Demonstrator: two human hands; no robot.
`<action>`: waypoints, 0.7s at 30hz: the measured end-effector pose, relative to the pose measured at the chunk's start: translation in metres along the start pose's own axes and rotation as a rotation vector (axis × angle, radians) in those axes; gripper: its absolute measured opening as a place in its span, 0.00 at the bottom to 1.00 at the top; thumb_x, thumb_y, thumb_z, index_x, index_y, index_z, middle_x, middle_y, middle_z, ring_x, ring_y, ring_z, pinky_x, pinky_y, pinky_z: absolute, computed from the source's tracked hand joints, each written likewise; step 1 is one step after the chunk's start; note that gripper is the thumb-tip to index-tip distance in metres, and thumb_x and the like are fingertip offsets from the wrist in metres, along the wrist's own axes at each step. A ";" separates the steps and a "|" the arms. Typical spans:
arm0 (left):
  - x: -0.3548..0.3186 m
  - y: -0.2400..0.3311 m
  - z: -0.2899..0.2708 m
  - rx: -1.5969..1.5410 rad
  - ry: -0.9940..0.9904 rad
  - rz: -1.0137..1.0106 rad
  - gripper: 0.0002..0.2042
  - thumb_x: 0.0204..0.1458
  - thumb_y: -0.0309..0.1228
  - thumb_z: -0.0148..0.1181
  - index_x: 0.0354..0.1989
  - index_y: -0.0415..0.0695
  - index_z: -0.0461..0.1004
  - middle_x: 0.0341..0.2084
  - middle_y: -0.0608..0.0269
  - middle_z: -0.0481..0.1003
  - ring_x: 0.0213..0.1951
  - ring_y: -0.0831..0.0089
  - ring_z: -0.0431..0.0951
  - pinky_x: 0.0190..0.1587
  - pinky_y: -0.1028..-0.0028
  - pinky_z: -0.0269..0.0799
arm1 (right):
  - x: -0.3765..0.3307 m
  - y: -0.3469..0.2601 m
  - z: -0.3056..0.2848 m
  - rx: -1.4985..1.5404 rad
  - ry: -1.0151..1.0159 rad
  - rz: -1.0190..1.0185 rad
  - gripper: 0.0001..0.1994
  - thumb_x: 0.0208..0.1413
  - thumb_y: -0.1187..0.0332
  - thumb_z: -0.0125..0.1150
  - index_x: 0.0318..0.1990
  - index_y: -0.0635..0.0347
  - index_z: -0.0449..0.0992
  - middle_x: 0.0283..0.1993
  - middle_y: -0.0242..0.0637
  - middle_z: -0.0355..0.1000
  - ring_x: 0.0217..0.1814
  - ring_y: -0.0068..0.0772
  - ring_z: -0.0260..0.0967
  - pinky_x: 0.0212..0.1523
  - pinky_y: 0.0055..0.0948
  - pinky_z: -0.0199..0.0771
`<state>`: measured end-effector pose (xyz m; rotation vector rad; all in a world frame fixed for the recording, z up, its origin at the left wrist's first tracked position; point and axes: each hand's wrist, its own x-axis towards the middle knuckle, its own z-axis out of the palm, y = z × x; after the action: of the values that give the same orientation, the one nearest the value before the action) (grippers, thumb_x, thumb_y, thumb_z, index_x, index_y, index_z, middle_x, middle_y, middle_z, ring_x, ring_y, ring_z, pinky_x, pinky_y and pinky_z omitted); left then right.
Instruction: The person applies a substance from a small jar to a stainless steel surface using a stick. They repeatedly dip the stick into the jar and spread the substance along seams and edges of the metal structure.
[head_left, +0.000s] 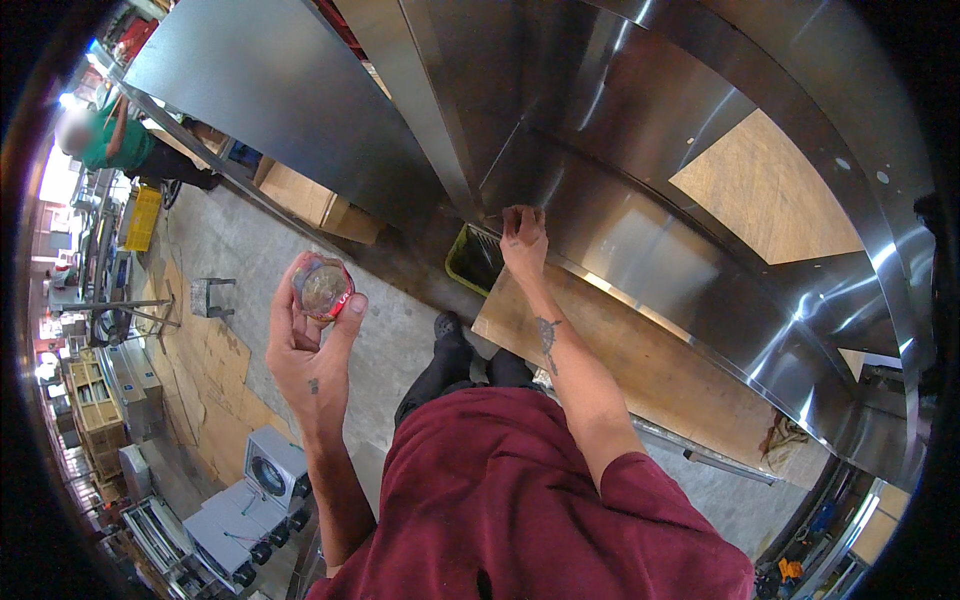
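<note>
Small round jar (pixel 322 288), red-rimmed, contents unclear, sitting left of centre frame; left hand (pixel 305 350) fingers curling around it. Right hand (pixel 523 240), fingers bent, pressing the stainless steel panel (pixel 640 230) edge, centre frame, beside a green-rimmed crate (pixel 470 262).

Bright daylight, glare on steel (pixel 640 130), fisheye-warped edges

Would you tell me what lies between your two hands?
In the head view, only bare grey floor lies between the left hand, holding a round tin, and the right hand.
</note>
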<state>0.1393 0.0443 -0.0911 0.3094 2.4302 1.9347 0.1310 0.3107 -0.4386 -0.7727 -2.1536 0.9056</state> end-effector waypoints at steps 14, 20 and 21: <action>-0.001 -0.002 -0.003 0.001 -0.012 -0.026 0.34 0.62 0.23 0.77 0.76 0.34 0.70 0.71 0.50 0.75 0.71 0.61 0.76 0.75 0.63 0.71 | 0.001 -0.009 -0.003 0.078 0.032 0.069 0.05 0.69 0.72 0.66 0.48 0.63 0.80 0.50 0.55 0.78 0.50 0.64 0.79 0.48 0.59 0.80; -0.002 0.001 -0.003 0.018 -0.004 -0.026 0.34 0.62 0.23 0.76 0.76 0.34 0.70 0.71 0.50 0.75 0.71 0.62 0.76 0.74 0.64 0.72 | 0.001 -0.002 0.000 0.079 0.090 -0.093 0.06 0.69 0.72 0.67 0.48 0.62 0.80 0.48 0.55 0.79 0.47 0.64 0.79 0.46 0.58 0.81; -0.002 0.001 -0.003 0.013 -0.002 -0.027 0.34 0.62 0.23 0.76 0.76 0.34 0.70 0.71 0.50 0.75 0.71 0.62 0.76 0.74 0.64 0.72 | 0.002 -0.005 -0.002 0.083 0.096 -0.069 0.05 0.69 0.71 0.67 0.48 0.61 0.80 0.47 0.51 0.79 0.49 0.62 0.79 0.48 0.57 0.81</action>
<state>0.1409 0.0414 -0.0898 0.2769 2.4331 1.9080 0.1303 0.3097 -0.4326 -0.6832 -2.0332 0.8983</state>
